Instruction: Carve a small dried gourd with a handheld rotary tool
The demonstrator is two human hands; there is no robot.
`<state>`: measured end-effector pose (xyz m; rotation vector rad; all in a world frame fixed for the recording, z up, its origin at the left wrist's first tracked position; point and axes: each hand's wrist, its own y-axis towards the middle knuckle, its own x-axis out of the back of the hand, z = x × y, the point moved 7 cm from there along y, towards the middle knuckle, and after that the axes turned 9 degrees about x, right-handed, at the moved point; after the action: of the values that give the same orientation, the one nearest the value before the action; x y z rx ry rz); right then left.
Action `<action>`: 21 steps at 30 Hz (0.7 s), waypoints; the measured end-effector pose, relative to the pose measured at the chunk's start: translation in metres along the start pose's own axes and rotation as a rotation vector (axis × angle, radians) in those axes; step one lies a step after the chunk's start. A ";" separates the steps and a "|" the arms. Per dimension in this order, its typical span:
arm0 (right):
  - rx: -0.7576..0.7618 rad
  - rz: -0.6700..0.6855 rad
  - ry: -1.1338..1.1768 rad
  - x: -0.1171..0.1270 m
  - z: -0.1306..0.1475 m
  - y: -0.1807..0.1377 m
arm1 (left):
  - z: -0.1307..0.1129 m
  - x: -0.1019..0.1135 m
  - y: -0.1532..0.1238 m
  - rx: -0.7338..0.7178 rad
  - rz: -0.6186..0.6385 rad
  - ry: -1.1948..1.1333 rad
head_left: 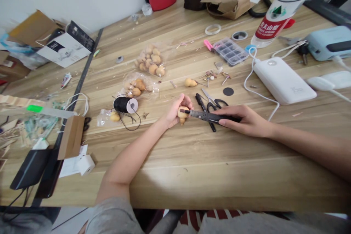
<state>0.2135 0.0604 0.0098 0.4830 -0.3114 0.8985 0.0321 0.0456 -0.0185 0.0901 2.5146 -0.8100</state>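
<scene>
My left hand [175, 111] is closed around a small tan gourd [182, 115], holding it just above the wooden table [208, 164]. My right hand [245, 120] grips a black pen-shaped rotary tool [211, 117], lying nearly level, with its tip touching the gourd's upper part. Both forearms rest on the table. Black-handled scissors [215, 102] and a black pen [202, 106] lie just behind the tool. A single loose gourd [189, 82] sits further back.
Bags of small gourds [150, 62] and a spool of black thread [126, 105] lie left of centre. A clear parts box [230, 51], a white power bank [283, 80] with cable, a water bottle [276, 18] and cardboard boxes stand at the back and right.
</scene>
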 end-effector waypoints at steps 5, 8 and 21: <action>0.031 0.032 0.012 -0.002 0.007 0.002 | 0.000 -0.001 -0.001 0.001 0.001 -0.040; 0.024 0.031 0.007 -0.002 0.006 0.001 | 0.000 0.000 0.000 0.006 -0.009 -0.046; -0.021 -0.003 0.020 -0.001 0.003 0.000 | 0.000 0.000 0.000 0.009 -0.002 -0.041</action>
<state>0.2125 0.0585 0.0119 0.4545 -0.3021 0.8962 0.0320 0.0452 -0.0186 0.0730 2.4732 -0.8163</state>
